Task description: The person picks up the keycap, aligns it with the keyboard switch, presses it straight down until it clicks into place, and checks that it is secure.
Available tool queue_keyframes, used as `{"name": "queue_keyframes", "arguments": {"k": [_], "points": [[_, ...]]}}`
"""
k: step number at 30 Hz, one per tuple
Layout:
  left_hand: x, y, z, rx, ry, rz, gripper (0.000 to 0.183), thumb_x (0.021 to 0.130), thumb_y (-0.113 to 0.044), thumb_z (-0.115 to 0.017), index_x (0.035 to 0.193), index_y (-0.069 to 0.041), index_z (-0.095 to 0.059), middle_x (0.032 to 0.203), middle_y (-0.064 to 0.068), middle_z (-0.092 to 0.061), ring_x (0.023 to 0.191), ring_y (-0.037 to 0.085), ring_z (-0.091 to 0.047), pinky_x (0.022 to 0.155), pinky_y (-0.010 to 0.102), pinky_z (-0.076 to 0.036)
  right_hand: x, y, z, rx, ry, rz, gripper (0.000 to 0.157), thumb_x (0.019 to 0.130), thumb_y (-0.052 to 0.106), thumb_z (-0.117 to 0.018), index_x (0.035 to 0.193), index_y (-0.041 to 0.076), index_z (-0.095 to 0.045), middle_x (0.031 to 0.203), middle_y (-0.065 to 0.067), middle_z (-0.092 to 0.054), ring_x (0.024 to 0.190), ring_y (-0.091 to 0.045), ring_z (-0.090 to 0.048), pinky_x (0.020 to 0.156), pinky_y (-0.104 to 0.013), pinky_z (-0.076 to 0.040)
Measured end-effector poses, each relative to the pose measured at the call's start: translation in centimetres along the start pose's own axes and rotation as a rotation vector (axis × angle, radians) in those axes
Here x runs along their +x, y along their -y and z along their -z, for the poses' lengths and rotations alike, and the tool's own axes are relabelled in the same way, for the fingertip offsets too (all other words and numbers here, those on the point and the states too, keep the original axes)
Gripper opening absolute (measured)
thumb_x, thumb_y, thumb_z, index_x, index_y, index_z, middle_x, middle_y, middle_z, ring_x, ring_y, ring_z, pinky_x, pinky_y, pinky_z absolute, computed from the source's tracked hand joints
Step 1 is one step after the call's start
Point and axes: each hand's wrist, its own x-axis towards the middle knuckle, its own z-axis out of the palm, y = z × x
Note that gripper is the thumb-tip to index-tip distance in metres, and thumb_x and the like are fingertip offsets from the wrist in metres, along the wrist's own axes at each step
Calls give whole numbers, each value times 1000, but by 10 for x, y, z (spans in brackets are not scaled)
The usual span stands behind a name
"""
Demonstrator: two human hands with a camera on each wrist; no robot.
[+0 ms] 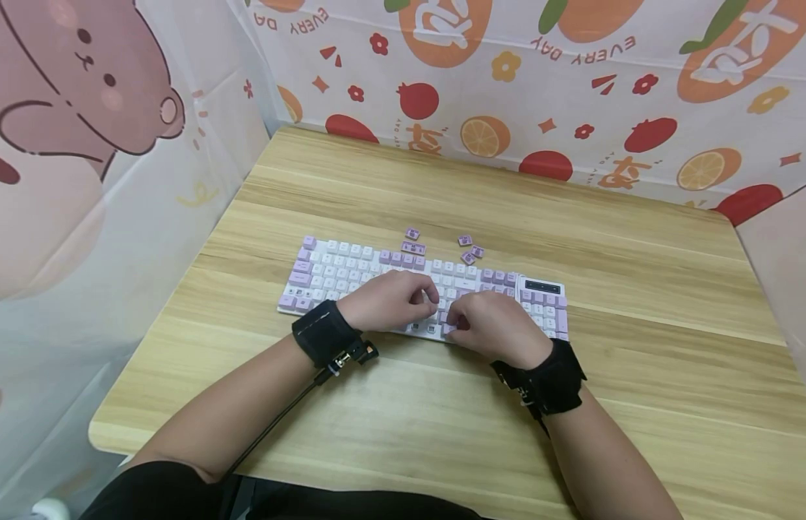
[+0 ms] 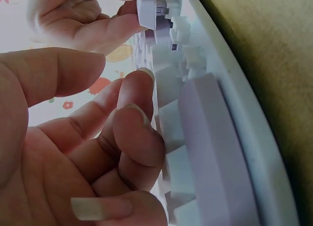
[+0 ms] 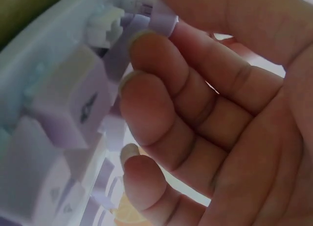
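Observation:
A white-and-purple keyboard lies on the wooden table under both hands. My right hand pinches a pale purple keycap between thumb and forefinger, at a switch in the bottom row; in the right wrist view the keycap is partly hidden by the fingers. Bare switches show along that row. My left hand hovers over the middle keys, its fingers loosely bent and holding nothing. The long purple spacebar is in place beside the left fingers.
Behind the keyboard lie several loose purple keycaps, among them a wide one and a small one. A dark display panel sits at the keyboard's upper right. The wooden table extends around it, with printed cloth beyond.

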Motion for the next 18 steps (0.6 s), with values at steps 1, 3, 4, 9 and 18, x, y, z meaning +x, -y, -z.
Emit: {"name": "queue_keyframes", "arguments": {"k": [1,3,4,9,18], "points": [[0,0,0,4,-1,-1,14,94,-22,-63,102,-12,-69,72,-5,-64,59,10,-54,58,27,-43,0,0,0,1,3,2,6,81,21,-77,78,20,-72,70,11,-62,64,-7,-53,63,-26,-46],[0,-1,0,8,-2,1,14,94,-22,-63,103,-12,-69,72,-5,-64,59,10,-54,58,27,-43,0,1,1,6,10,-4,7,81,21,-77,77,20,-72,70,11,-62,64,-7,-53,62,-26,-45],[0,-1,0,7,0,3,14,94,-22,-63,103,-12,-69,71,-5,-63,60,10,-54,59,27,-43,0,1,1,6,15,-5,7,81,21,-77,77,20,-72,69,11,-62,63,-7,-53,62,-26,-45],[0,-3,1,0,12,16,15,95,-23,-64,104,-12,-68,72,-5,-63,61,10,-55,59,27,-43,0,0,2,20,42,-31,9,82,22,-77,75,20,-72,67,11,-61,62,-8,-53,61,-26,-45],[-2,-3,-1,-1,15,23,14,94,-24,-64,102,-14,-69,74,-4,-64,61,11,-55,58,28,-42,-1,3,-1,-3,20,-24,10,81,21,-77,73,19,-70,64,11,-59,59,-8,-51,57,-25,-43]]}}
